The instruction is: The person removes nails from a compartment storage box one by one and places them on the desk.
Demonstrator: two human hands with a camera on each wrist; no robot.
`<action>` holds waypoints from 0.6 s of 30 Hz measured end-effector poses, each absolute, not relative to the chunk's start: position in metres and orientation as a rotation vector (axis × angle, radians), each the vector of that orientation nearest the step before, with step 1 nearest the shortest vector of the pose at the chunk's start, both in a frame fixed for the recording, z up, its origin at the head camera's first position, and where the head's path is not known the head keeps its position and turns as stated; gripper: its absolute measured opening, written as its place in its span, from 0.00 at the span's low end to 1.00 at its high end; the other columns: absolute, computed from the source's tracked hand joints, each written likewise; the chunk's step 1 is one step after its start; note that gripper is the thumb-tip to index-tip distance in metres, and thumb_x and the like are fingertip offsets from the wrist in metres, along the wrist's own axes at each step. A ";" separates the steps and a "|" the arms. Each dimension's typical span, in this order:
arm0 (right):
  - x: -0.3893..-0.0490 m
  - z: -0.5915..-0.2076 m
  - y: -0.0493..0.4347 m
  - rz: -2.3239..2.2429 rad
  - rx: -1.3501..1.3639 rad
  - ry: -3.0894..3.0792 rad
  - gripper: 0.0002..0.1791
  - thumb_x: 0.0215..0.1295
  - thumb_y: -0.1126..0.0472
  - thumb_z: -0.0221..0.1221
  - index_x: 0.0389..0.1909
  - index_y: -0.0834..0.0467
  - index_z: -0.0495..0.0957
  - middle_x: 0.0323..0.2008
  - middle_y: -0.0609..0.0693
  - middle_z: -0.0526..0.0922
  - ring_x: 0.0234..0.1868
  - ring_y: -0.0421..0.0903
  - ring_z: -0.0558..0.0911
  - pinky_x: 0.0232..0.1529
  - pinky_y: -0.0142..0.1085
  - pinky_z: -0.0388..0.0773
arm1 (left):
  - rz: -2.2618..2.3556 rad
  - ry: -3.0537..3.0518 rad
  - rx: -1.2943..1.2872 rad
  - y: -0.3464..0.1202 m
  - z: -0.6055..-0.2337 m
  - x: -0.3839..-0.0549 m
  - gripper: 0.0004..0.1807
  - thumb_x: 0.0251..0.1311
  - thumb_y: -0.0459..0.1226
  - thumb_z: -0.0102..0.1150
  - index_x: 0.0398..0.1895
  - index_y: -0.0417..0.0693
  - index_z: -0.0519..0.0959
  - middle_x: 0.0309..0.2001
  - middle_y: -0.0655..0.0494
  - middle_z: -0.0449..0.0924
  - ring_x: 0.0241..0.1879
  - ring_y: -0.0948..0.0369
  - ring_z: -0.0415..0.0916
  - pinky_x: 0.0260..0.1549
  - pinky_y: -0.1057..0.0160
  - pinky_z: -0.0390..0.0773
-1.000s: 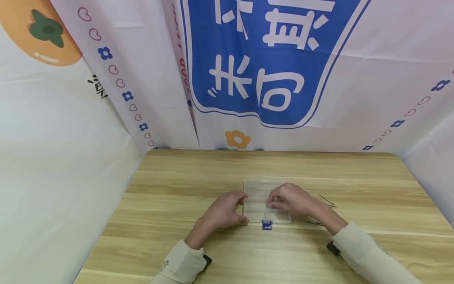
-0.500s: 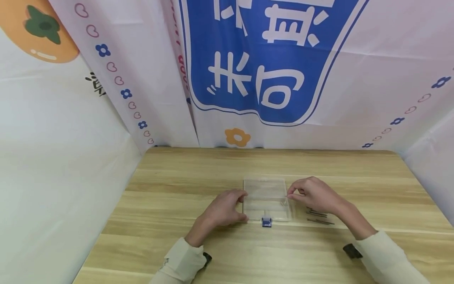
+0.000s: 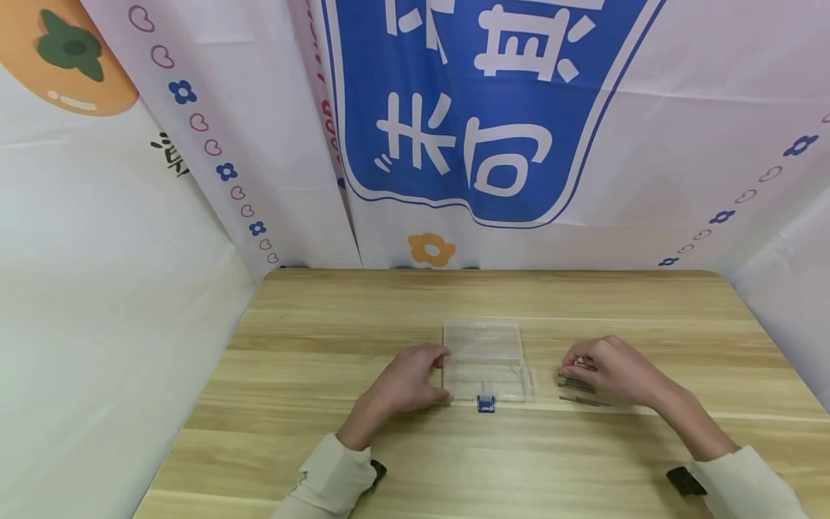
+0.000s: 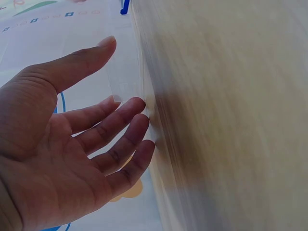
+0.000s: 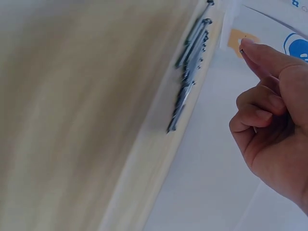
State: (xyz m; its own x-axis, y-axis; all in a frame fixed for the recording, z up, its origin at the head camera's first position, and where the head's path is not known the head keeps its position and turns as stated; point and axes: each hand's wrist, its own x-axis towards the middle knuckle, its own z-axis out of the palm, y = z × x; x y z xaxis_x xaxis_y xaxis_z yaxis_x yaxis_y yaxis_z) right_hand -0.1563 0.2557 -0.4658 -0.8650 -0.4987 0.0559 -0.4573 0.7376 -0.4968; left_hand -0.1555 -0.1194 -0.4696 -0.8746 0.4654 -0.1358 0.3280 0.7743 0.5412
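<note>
A clear plastic box (image 3: 483,342) with a blue clasp (image 3: 485,404) lies flat on the table. My left hand (image 3: 405,386) rests at its left side, thumb and fingers spread along the edge. In the left wrist view, the fingers of the left hand (image 4: 91,130) are relaxed and gently bent. My right hand (image 3: 616,367) is at the pile of thin dark nails (image 3: 577,387), right of the box. In the right wrist view, thumb and index finger of the right hand (image 5: 274,101) meet on a tiny dark tip, apparently a nail, mostly hidden; the pile of nails (image 5: 190,62) lies beside it.
The wooden table (image 3: 324,324) runs back to a white printed cloth (image 3: 583,249). More white cloth (image 3: 130,288) hangs along the left side. Each wrist wears a black strapped device (image 3: 685,481) near its light sleeve.
My right hand has moved from above the box, past its right edge, to the nails farther right. The left hand stays at the box's left side.
</note>
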 end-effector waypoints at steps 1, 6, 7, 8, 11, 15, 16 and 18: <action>-0.155 -0.467 0.258 -0.782 -0.778 2.853 0.03 0.72 0.60 0.69 0.37 0.49 0.90 0.30 0.37 0.87 0.23 0.29 0.67 0.24 0.29 0.66 | 0.754 2.708 0.619 -0.119 -0.470 -0.155 0.35 0.55 0.42 0.84 0.65 0.42 0.80 0.48 0.56 0.81 0.43 0.60 0.73 0.49 0.58 0.78; -0.146 -0.472 0.268 -0.781 -0.722 2.838 0.02 0.71 0.59 0.70 0.38 0.49 0.90 0.24 0.36 0.81 0.20 0.29 0.64 0.22 0.28 0.64 | 0.749 2.714 0.627 -0.119 -0.470 -0.156 0.35 0.55 0.42 0.84 0.64 0.43 0.80 0.47 0.56 0.81 0.42 0.61 0.73 0.48 0.59 0.77; -0.144 -0.473 0.270 -0.782 -0.713 2.836 0.02 0.71 0.59 0.70 0.38 0.49 0.90 0.22 0.35 0.79 0.20 0.29 0.64 0.22 0.28 0.64 | 0.749 2.714 0.626 -0.119 -0.470 -0.156 0.35 0.55 0.42 0.84 0.64 0.42 0.80 0.47 0.56 0.81 0.42 0.60 0.73 0.48 0.59 0.77; -0.143 -0.474 0.271 -0.780 -0.706 2.834 0.02 0.71 0.58 0.70 0.38 0.49 0.90 0.21 0.35 0.77 0.19 0.29 0.63 0.21 0.28 0.63 | 0.749 2.714 0.624 -0.119 -0.470 -0.156 0.35 0.55 0.42 0.84 0.64 0.42 0.80 0.47 0.56 0.81 0.42 0.60 0.73 0.48 0.59 0.77; -0.139 -0.478 0.273 -0.769 -0.696 2.844 0.04 0.72 0.55 0.70 0.38 0.50 0.90 0.19 0.33 0.71 0.19 0.29 0.62 0.21 0.28 0.62 | 0.750 2.710 0.617 -0.119 -0.470 -0.156 0.35 0.55 0.42 0.84 0.65 0.42 0.80 0.47 0.56 0.81 0.42 0.60 0.73 0.48 0.59 0.77; -0.138 -0.479 0.274 -0.768 -0.702 2.858 0.04 0.72 0.55 0.70 0.36 0.49 0.90 0.19 0.33 0.69 0.19 0.29 0.61 0.22 0.28 0.60 | 0.747 2.708 0.615 -0.119 -0.469 -0.155 0.35 0.55 0.42 0.84 0.65 0.43 0.80 0.47 0.56 0.81 0.42 0.60 0.73 0.48 0.59 0.77; -0.138 -0.479 0.274 -0.768 -0.701 2.862 0.04 0.72 0.55 0.70 0.36 0.49 0.90 0.18 0.33 0.69 0.19 0.29 0.60 0.22 0.28 0.60 | 0.746 2.708 0.615 -0.119 -0.469 -0.155 0.35 0.55 0.42 0.84 0.65 0.43 0.80 0.47 0.56 0.81 0.42 0.60 0.73 0.48 0.59 0.77; -0.138 -0.477 0.273 -0.769 -0.702 2.868 0.03 0.71 0.56 0.70 0.37 0.49 0.90 0.18 0.33 0.69 0.19 0.29 0.60 0.21 0.28 0.60 | 0.745 2.708 0.614 -0.119 -0.469 -0.155 0.35 0.55 0.42 0.84 0.65 0.42 0.80 0.47 0.56 0.81 0.43 0.60 0.73 0.48 0.58 0.77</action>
State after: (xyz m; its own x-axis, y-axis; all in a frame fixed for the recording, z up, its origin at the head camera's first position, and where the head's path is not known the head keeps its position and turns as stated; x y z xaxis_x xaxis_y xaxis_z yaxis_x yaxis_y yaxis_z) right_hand -0.1382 0.2726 -0.4773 -0.8902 -0.4546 0.0309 -0.4091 0.7675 -0.4935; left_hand -0.1553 -0.1188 -0.4693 -0.8752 0.4634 -0.1389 0.3271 0.7783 0.5359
